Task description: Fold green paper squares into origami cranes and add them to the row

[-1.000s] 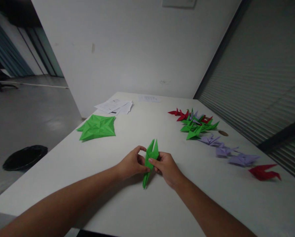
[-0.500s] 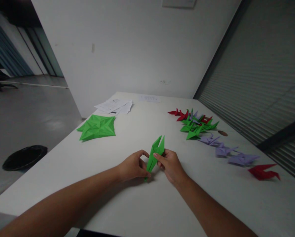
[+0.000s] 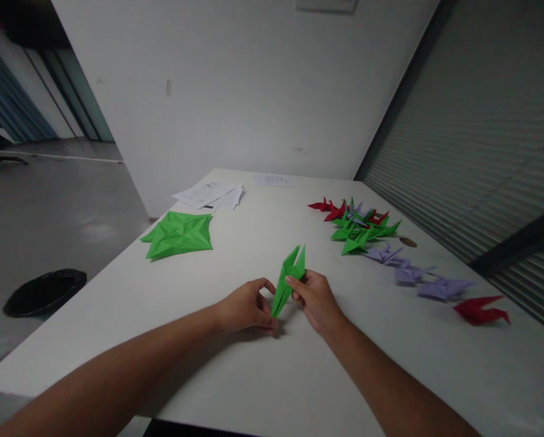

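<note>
Between the thumb and fingers of my right hand (image 3: 316,298) is a green folded origami paper (image 3: 282,290). It is long and narrow, tilted, with two pointed flaps at the top split by a gap and a single point at the bottom. My left hand (image 3: 249,306) curves beside the lower end, its thumb and index finger apart. The thumb is right by the bottom point; whether it touches I cannot tell. Creased green paper sheets (image 3: 181,235) lie to the left on the white table (image 3: 235,376).
Finished paper cranes in green, red and purple make a pile (image 3: 356,227) at the right. Purple cranes (image 3: 444,288) and a red crane (image 3: 481,310) trail toward me. Printed papers (image 3: 210,195) rest at the back left. A black-lined bin (image 3: 44,292) stands on the floor.
The green folded paper has risen slightly with my right hand, its bottom point now above my left thumb. My left hand has barely moved. The view has shifted a little.
</note>
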A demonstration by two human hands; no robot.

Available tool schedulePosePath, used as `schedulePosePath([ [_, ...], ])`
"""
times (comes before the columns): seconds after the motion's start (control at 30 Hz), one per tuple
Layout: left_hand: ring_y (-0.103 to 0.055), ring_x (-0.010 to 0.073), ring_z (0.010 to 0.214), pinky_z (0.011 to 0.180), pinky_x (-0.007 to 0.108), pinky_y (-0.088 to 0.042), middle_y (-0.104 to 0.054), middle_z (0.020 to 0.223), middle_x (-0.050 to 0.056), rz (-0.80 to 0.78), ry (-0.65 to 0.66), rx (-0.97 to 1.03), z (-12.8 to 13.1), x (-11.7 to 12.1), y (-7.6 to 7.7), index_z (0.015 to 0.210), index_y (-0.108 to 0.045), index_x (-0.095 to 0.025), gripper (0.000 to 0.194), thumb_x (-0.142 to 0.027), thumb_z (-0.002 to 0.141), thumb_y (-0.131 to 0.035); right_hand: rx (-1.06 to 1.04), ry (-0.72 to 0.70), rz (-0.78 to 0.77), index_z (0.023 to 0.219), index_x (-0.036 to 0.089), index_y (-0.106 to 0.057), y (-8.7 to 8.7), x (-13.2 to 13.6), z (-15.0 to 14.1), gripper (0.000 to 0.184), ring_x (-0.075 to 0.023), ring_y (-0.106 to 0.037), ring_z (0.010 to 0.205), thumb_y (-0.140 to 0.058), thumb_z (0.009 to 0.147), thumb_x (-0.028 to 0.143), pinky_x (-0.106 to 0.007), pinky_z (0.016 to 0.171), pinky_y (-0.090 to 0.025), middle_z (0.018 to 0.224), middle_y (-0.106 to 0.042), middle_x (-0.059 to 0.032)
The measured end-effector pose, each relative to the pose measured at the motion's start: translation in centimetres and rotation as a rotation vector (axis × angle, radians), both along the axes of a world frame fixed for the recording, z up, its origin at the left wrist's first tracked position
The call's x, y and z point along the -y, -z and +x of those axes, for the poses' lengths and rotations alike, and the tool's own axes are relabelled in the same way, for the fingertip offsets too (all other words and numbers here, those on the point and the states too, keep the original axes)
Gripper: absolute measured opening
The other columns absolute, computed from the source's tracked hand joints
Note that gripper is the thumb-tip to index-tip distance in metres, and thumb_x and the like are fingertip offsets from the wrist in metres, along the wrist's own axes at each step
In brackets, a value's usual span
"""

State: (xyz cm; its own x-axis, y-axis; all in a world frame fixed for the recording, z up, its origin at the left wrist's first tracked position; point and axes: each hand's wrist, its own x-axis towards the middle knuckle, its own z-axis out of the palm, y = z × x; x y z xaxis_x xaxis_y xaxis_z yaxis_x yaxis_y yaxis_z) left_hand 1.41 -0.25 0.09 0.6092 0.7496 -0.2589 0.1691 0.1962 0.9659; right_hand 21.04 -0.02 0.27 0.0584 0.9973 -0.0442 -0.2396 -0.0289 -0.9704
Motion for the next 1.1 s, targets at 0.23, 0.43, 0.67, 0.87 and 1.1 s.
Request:
schedulePosePath([
  [0.23, -0.069, 0.0194, 0.054, 0.052, 0.026, -0.052, -0.069, 0.062, -0.003, -0.036, 0.042, 0.005, -0.2, 0.1, 0.1, 0.109, -0.048, -0.021, 0.069, -0.03, 0.059, -0.095, 0.017, -0.004, 0.0, 0.074, 0.015, -0.066, 0.0, -0.1, 0.1, 0.037, -0.0068, -0.04, 0.046, -0.092, 0.063, 0.04, -0.021, 0.044, -0.027, 0.056, -0.055, 0.0052],
  [0.43, -0.066, 0.0154, 0.06, 0.054, 0.023, -0.045, -0.072, 0.073, 0.0, 0.018, 0.132, -0.008, -0.7, -0.3, -0.2, 0.111, -0.052, -0.019, 0.07, -0.031, 0.058, -0.097, 0.011, -0.005, -0.004, 0.075, 0.014, -0.066, 0.0, 0.1, 0.2, 0.038, -0.0062, -0.041, 0.046, -0.092, 0.063, 0.039, -0.02, 0.044, -0.027, 0.056, -0.055, 0.0051],
  [0.67, -0.073, 0.0208, 0.077, 0.069, 0.032, -0.055, -0.078, 0.095, 0.013, -0.018, -0.058, 0.231, 0.2, -0.6, 0.2, 0.11, -0.054, -0.016, 0.066, -0.034, 0.063, -0.096, 0.108, -0.096, 0.018, 0.076, 0.013, -0.069, 0.2, 0.8, -0.8, 0.035, -0.0078, -0.043, 0.047, -0.088, 0.066, 0.041, -0.021, 0.044, -0.032, 0.057, -0.059, 0.0028],
  [0.87, -0.077, 0.0261, 0.078, 0.066, 0.033, -0.058, -0.079, 0.093, 0.016, 0.055, -0.103, 0.156, 0.5, -0.5, 0.8, 0.112, -0.056, -0.015, 0.062, -0.033, 0.066, -0.094, 0.186, -0.191, 0.016, 0.084, 0.013, -0.073, -0.1, 1.4, -1.4, 0.033, -0.009, -0.045, 0.046, -0.084, 0.07, 0.041, -0.023, 0.044, -0.034, 0.056, -0.058, 0.0038],
  [1.1, -0.077, 0.0257, 0.073, 0.062, 0.032, -0.058, -0.08, 0.091, 0.016, 0.028, -0.086, 0.127, 0.2, -0.3, 0.7, 0.11, -0.057, -0.015, 0.064, -0.034, 0.063, -0.096, 0.179, -0.149, 0.008, 0.077, 0.013, -0.071, -0.1, 1.2, -1.2, 0.031, -0.0088, -0.043, 0.045, -0.083, 0.07, 0.04, -0.022, 0.043, -0.03, 0.051, -0.054, 0.0051],
])
